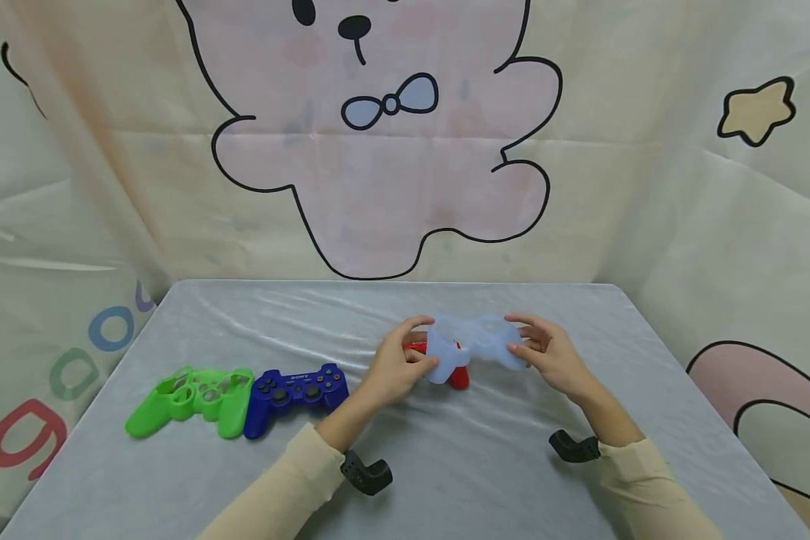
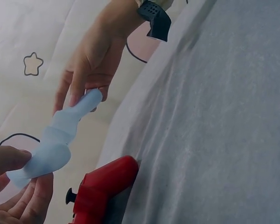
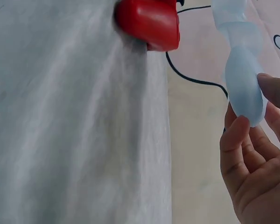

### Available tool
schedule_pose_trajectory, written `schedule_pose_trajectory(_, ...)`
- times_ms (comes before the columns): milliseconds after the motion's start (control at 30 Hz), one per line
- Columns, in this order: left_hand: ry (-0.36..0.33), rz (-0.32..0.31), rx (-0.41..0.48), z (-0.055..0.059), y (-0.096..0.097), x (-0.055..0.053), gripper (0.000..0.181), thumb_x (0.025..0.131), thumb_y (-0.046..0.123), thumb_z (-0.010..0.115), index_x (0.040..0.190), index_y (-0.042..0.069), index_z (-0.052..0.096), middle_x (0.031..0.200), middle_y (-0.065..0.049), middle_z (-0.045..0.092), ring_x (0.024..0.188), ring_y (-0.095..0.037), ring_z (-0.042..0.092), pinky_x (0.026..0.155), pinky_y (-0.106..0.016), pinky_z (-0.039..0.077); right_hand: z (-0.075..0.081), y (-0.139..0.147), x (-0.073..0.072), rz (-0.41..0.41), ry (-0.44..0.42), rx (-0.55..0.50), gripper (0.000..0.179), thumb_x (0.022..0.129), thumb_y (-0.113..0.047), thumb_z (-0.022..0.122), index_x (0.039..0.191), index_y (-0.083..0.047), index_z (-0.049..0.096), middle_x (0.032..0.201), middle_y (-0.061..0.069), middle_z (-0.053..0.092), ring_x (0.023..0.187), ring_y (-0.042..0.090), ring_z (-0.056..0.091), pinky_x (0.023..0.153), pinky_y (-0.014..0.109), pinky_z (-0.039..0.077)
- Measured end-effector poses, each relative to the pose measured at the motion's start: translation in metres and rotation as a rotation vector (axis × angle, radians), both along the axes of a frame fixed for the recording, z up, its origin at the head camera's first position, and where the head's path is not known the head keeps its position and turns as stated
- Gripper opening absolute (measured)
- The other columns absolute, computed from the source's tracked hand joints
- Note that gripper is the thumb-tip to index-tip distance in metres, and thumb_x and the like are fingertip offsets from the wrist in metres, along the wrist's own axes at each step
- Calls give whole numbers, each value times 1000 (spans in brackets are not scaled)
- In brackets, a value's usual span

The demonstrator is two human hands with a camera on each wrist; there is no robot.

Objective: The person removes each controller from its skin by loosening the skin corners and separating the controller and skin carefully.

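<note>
A pale blue, translucent silicone controller cover (image 1: 448,360) is held up between both hands. My left hand (image 1: 390,366) pinches its left grip, with the thumb on one side and fingers on the other, as the left wrist view shows for the cover (image 2: 51,158). My right hand (image 1: 555,358) pinches the right grip end in the same manner; the right wrist view shows thumb and fingertips at the rounded end of the cover (image 3: 245,88). Below and behind it a red game controller (image 1: 459,378) lies on the table, partly hidden by the cover and left hand.
To the left, a green silicone controller cover (image 1: 175,401) with openings lies against a dark blue game controller (image 1: 297,391). A grey cloth (image 1: 486,465) spreads over the table. Printed curtains (image 1: 391,172) hang behind and at the sides.
</note>
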State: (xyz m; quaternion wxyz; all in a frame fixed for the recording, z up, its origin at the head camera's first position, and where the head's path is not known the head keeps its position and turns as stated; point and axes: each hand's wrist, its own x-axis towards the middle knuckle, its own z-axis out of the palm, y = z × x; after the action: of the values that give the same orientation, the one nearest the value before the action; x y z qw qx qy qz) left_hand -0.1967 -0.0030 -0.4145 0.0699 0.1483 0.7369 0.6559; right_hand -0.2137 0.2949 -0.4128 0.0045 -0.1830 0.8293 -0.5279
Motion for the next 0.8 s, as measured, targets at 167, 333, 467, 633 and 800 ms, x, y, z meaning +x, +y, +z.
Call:
schedule_pose_trajectory(167,8,-40,-13,-3,8,4,61,89,-5,70,144,10,50,136,-26,60,83,-22,73,68,-23,54,-1,11,6,19,-6,-1,47,97,-3,65,139,8,49,105,-6,69,77,4,68,59,26,52)
schedule_pose_trajectory(333,2,-67,-37,-2,18,8,62,90,-3,70,146,10,48,139,-23,59,85,-22,74,72,-25,57,-1,21,11,27,-1,14,47,97,-2,64,139,10,48,108,-12,68,81,3,69,61,26,53)
schedule_pose_trajectory(467,-23,-81,-42,-3,27,9,63,90,-2,70,146,15,48,142,-20,57,86,-19,74,74,-25,57,-1,31,14,23,12,33,46,97,-2,64,139,8,50,110,-14,68,81,3,69,61,27,54)
schedule_pose_trajectory(633,-69,-83,-66,-4,39,9,65,89,1,72,147,18,47,143,-17,56,83,-14,71,77,-28,58,-2,44,17,7,20,68,45,97,-2,64,139,7,51,114,-17,66,80,1,68,60,26,53)
schedule_pose_trajectory(800,-91,-83,-65,-8,50,9,64,88,2,74,145,19,49,139,-15,58,81,-12,68,78,-29,59,-4,55,21,19,31,91,45,98,-1,63,139,9,49,117,-19,64,83,0,68,62,27,55)
